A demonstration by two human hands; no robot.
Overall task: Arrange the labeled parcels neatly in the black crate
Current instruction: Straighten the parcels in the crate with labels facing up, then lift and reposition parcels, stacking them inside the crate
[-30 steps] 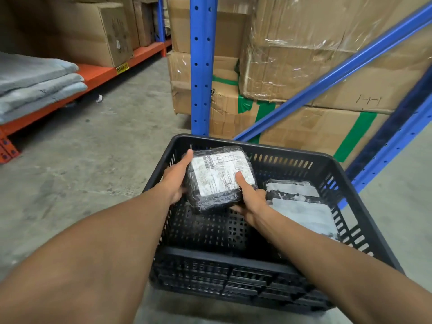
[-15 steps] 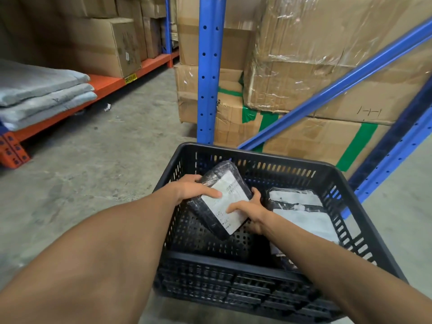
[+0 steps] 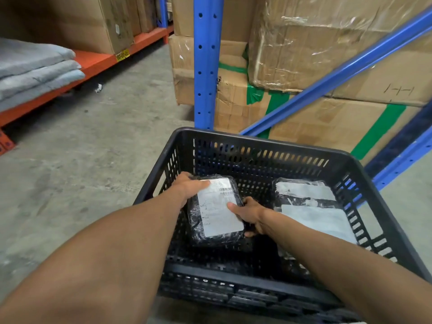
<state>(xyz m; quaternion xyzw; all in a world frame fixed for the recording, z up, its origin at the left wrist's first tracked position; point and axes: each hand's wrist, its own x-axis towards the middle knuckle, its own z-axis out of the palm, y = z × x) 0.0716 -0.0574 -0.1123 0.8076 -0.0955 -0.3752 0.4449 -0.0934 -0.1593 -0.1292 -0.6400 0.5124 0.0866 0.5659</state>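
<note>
A black slotted crate (image 3: 261, 142) stands on the concrete floor in front of me. A black-wrapped parcel (image 3: 216, 212) with a white label lies low in the crate's left half, label up. My left hand (image 3: 189, 187) grips its far left corner and my right hand (image 3: 251, 215) grips its right edge. Two more labeled parcels (image 3: 306, 202) lie flat along the crate's right side, close to my right forearm.
A blue rack upright (image 3: 207, 61) and a diagonal brace (image 3: 339, 73) rise just behind the crate, with taped cardboard boxes (image 3: 315, 43) stacked behind them. An orange shelf (image 3: 93, 64) with folded grey pads (image 3: 35, 69) runs along the left. Bare concrete floor (image 3: 93, 160) lies left of the crate.
The parcel went from held above the crate, through a tilt, down into the crate's left half, and now lies flat with both hands still on it.
</note>
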